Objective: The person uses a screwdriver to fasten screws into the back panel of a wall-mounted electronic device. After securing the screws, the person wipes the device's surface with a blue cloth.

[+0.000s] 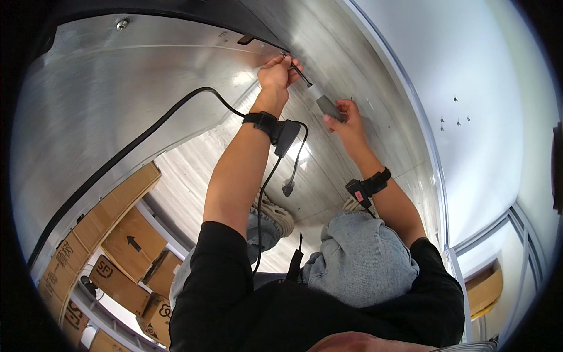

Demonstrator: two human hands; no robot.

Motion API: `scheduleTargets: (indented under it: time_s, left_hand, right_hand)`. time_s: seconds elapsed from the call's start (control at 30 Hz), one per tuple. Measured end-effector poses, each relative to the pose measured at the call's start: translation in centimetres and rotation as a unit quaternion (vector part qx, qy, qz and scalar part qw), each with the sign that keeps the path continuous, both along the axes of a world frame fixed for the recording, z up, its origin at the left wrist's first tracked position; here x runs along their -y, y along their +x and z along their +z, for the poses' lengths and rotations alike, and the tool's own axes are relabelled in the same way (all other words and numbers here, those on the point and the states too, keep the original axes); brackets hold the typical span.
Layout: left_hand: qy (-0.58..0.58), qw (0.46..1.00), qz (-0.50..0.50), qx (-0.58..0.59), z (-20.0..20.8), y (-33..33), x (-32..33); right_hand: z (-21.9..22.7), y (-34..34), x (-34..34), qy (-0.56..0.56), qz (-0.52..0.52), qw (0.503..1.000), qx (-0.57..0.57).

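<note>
My right hand (347, 119) is closed round the grey handle of a screwdriver (327, 106). Its dark shaft slants up and left to the edge of a large brushed-metal panel (170, 70). There my left hand (275, 75) is closed, thumb and fingers pinching around the tip end of the shaft. Whether a screw sits between those fingertips is too small and covered to tell. A bolt head (122, 24) shows at the panel's upper left.
Several small dark screws (458, 123) lie on the white surface (481, 70) to the right. A black cable (126, 149) crosses the metal panel. Wrist straps carry a black device with a dangling plug (288, 188). Cardboard boxes (134, 242) are stacked at lower left.
</note>
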State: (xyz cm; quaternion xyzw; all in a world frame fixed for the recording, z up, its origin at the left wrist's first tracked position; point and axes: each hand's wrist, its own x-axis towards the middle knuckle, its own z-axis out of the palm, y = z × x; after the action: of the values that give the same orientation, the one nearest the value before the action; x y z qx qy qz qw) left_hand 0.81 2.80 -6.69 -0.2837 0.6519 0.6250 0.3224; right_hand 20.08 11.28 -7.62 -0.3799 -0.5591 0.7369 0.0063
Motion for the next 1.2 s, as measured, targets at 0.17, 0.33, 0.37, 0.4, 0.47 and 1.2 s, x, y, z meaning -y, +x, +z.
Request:
scheduleTargets:
  time_s: [0.17, 0.33, 0.37, 0.4, 0.47, 1.2]
  left_hand:
    - [0.024, 1.0, 0.007, -0.01, -0.3, 0.2, 0.2]
    - [0.08, 0.996, 0.036, -0.012, 0.8, 1.0, 0.1]
    - [0.061, 0.998, 0.028, -0.013, 0.7, 0.8, 0.1]
    - [0.042, 0.999, 0.021, -0.015, 0.5, 0.5, -0.1]
    - [0.02, 1.0, 0.009, -0.018, 0.3, 0.3, -0.1]
    - [0.022, 0.998, -0.03, -0.04, -0.1, 1.1, 0.1]
  right_hand:
    - [-1.6, 0.5, 0.3, -0.005, -0.028, 1.0, -0.007]
    - [1.8, -0.9, -1.7, -0.214, -0.037, 0.974, 0.058]
    - [1.9, -1.0, -2.2, -0.235, -0.028, 0.97, 0.061]
    - [2.1, -1.1, -2.5, -0.254, -0.018, 0.965, 0.063]
    - [1.7, -1.2, -1.6, -0.175, -0.016, 0.982, 0.07]
    - [1.8, -1.1, -0.8, -0.123, -0.019, 0.987, 0.097]
